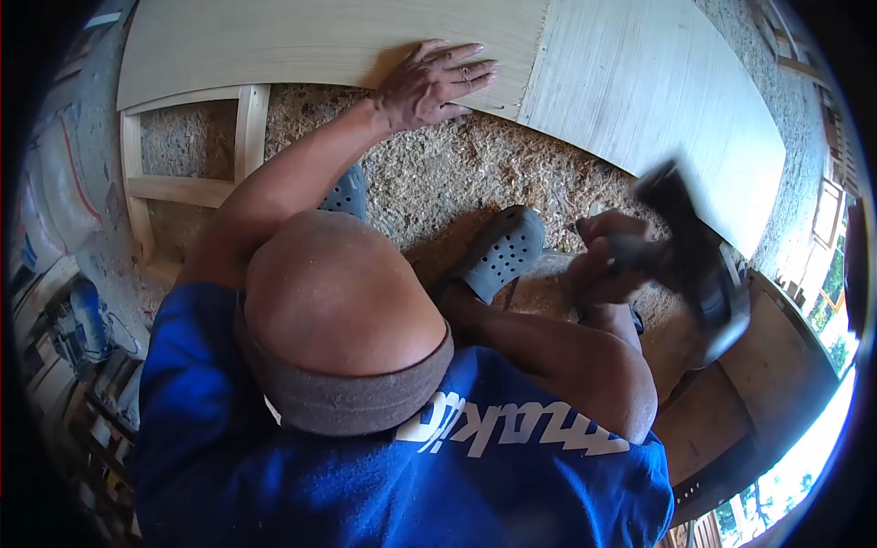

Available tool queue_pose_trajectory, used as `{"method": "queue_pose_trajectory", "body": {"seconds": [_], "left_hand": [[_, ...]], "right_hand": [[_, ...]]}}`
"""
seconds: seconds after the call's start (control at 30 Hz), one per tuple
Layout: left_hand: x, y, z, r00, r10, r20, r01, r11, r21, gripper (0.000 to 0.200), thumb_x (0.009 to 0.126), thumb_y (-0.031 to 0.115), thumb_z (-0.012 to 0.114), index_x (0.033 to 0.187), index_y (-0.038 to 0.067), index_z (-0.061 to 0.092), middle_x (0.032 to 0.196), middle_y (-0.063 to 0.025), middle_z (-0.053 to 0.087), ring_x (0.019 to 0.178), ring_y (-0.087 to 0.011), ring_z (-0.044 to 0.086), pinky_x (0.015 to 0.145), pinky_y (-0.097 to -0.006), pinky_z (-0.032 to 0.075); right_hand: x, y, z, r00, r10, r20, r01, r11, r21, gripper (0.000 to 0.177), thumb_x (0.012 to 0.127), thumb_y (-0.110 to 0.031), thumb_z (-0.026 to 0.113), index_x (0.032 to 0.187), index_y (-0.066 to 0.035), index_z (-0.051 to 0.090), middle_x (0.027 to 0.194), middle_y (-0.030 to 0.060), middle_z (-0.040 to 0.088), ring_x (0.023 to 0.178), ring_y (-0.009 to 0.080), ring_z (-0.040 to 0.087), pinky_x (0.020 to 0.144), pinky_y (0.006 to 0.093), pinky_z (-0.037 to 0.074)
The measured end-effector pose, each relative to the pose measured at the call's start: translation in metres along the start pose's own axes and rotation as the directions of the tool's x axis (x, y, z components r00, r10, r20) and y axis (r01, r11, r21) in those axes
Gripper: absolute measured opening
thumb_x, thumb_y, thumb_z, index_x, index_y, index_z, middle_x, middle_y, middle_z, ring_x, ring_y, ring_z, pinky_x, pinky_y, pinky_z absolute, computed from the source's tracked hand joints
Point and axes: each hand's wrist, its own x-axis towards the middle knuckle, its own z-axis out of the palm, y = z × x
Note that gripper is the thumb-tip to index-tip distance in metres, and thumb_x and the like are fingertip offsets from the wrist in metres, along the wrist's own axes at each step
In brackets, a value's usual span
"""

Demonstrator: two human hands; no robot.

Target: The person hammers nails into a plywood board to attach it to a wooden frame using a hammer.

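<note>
Two pale panels [301,41], left grip [437,87] splayed on one, right grip [607,260] closed round one blurred tool [703,274], perhaps nailer

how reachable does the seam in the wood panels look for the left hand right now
Probably yes: the left hand rests on the pale panel just short of the seam, with nothing visible in between.

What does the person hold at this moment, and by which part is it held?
The right hand grips a dark, blurred tool, apparently by its handle. The left hand holds nothing; it lies spread on the pale panel.
</note>
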Motion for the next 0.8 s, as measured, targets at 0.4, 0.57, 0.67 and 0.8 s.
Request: {"method": "queue_pose_trajectory", "body": {"seconds": [0.4,0.57,0.67,0.8], "left_hand": [[0.000,0.002,-0.002,1.000,-0.006,0.003,0.006,1.000,-0.028,0.069,0.088,0.044,0.076,0.150,0.025,0.052,0.164,0.0077,0.041,0.154,-0.0199,0.031,0.126,-0.0536,0.025],[0.002,0.000,-0.003,1.000,-0.007,-0.019,0.006,0.998,-0.060,0.070,0.087,0.041,0.078,0.150,0.024,0.052,0.162,0.0073,0.044,0.155,-0.0192,0.031,0.125,-0.0542,0.026],[-0.002,0.004,-0.002,1.000,0.007,-0.021,-0.008,0.999,-0.053,0.067,0.086,0.042,0.078,0.146,0.021,0.057,0.162,0.0067,0.045,0.154,-0.0205,0.032,0.123,-0.0540,0.028],[0.001,0.002,-0.005,1.000,0.006,-0.018,-0.006,1.000,-0.017,0.066,0.087,0.044,0.076,0.146,0.021,0.057,0.162,0.0066,0.044,0.154,-0.0200,0.032,0.123,-0.0541,0.028]], "right_hand": [[0.010,0.027,0.024,0.591,-0.565,-0.576,0.702,0.711,0.023,0.038,0.097,-0.020,0.068,0.125,0.001,0.054,0.086,0.0196,0.065,0.061,0.0271,0.062,0.051,0.0326,0.046],[0.009,0.030,0.038,0.956,-0.190,-0.223,0.213,0.973,0.085,0.055,0.099,-0.008,0.062,0.151,-0.017,0.052,0.112,0.0247,0.072,0.088,0.0391,0.074,0.068,0.0478,0.057],[-0.009,0.030,0.040,0.757,-0.369,-0.540,0.502,0.857,0.117,0.041,0.100,-0.019,0.064,0.132,0.006,0.057,0.086,0.0140,0.066,0.068,0.0208,0.063,0.057,0.0327,0.050],[0.004,0.068,0.060,0.896,-0.403,-0.188,0.383,0.914,-0.135,0.041,0.099,-0.020,0.063,0.137,-0.004,0.056,0.094,0.0155,0.069,0.064,0.0262,0.063,0.053,0.0366,0.050]]}}
